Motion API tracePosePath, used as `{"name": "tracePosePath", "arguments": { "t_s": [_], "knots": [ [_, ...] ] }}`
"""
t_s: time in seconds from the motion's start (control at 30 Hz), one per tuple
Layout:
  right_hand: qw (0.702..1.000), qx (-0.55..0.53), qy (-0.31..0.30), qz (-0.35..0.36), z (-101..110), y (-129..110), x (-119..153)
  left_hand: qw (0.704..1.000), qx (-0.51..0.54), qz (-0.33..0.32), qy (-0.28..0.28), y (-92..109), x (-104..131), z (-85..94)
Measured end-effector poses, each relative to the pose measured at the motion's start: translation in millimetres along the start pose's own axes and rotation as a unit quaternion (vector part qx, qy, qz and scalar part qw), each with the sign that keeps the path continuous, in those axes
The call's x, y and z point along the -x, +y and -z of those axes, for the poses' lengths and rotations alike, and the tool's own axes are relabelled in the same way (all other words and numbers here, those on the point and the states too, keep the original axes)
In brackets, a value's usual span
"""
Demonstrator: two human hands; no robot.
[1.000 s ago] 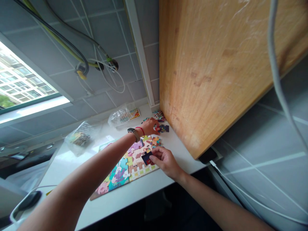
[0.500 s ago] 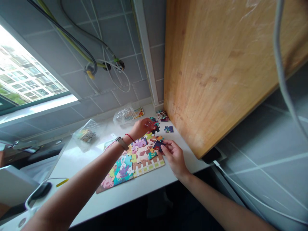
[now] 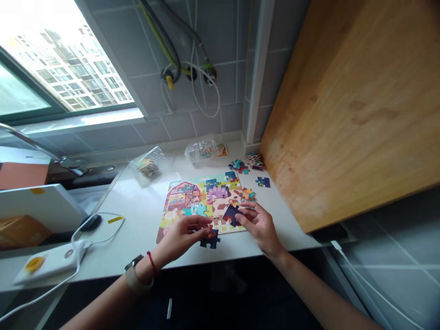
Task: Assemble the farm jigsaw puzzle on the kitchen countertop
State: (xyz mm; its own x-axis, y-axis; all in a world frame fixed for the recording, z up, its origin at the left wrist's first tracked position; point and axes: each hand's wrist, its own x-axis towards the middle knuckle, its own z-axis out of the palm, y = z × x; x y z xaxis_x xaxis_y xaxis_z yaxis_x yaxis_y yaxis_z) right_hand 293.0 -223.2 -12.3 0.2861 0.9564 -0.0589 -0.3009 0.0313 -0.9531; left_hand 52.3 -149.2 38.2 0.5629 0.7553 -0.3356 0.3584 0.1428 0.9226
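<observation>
My left hand (image 3: pixel 185 236) pinches a dark blue and red jigsaw piece (image 3: pixel 211 240) at the front edge of the puzzle. In my right hand (image 3: pixel 259 224), between thumb and fingers, is another dark blue and red piece (image 3: pixel 231 214), tilted above the puzzle's right part. Under both hands lies the farm-scene puzzle (image 3: pixel 172 201), with a red barn, a spotted cow and a white fence. Several loose pieces rest on it, among them a purple one (image 3: pixel 218 191) and a teal one (image 3: pixel 195 209). An orange piece (image 3: pixel 248 194) lies by its right edge.
Behind the puzzle are a small pile of pieces (image 3: pixel 238 166), a stack of pieces (image 3: pixel 255 160) and a single blue piece (image 3: pixel 263 182). Two clear plastic bags (image 3: pixel 148 167) lie farther back. A wooden board (image 3: pixel 337 114) leans at right; a power strip (image 3: pixel 51 261) sits at left.
My left hand has come back from the pieces at the rear to the puzzle's front edge, carrying a dark piece. My right hand still holds its piece. The view has shifted left.
</observation>
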Motion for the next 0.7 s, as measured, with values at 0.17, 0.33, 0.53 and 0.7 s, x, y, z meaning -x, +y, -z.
{"name": "tracePosePath", "arguments": {
  "t_s": [0.17,0.33,0.53,0.7],
  "knots": [
    [0.998,0.023,-0.054,-0.028,-23.5,0.0,25.1,0.998,0.022,-0.011,-0.060,-2.5,10.7,-24.5],
    [0.996,0.073,-0.044,0.004,-21.1,-9.1,31.2,0.994,0.070,-0.013,-0.083,-0.6,8.2,-30.7],
    [0.995,0.082,-0.061,0.005,-14.9,-12.8,32.5,0.991,0.103,0.040,-0.078,1.7,8.2,-36.3],
    [0.996,0.089,-0.018,0.013,-17.9,-12.1,35.5,0.988,0.121,0.081,-0.052,0.7,8.5,-44.5]
  ]
}}
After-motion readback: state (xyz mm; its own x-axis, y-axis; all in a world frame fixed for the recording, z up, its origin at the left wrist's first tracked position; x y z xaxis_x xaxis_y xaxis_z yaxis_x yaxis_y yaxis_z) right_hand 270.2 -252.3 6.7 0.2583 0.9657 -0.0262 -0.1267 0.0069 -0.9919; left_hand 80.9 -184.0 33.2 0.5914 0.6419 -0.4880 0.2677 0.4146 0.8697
